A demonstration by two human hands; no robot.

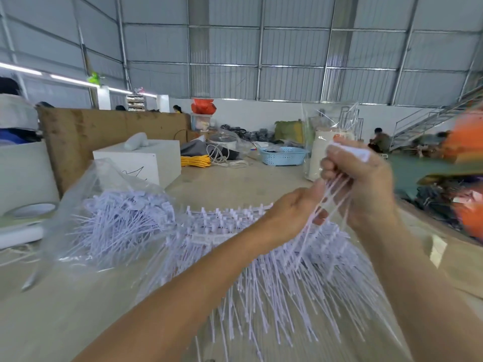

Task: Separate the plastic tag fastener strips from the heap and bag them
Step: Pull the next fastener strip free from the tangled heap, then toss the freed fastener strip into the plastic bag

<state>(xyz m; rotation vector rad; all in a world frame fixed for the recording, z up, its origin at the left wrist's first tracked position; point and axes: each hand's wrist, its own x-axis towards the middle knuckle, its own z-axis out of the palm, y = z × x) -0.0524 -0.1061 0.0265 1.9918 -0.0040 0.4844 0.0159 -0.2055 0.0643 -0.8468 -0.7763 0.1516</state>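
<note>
A heap of pale lilac plastic tag fastener strips is spread across the table in front of me. My right hand is raised above it and grips a bunch of strips by their heads, their tails hanging down toward the heap. My left hand reaches in beside it, its fingers pinching those hanging tails. A clear plastic bag holding many strips lies open at the left. Another clear bag stands upright behind my right hand.
A white box and a cardboard wall stand at the back left, a tape roll at the left edge. Yellow cord, a blue basket and a white yarn cone sit further back. People work in the distance.
</note>
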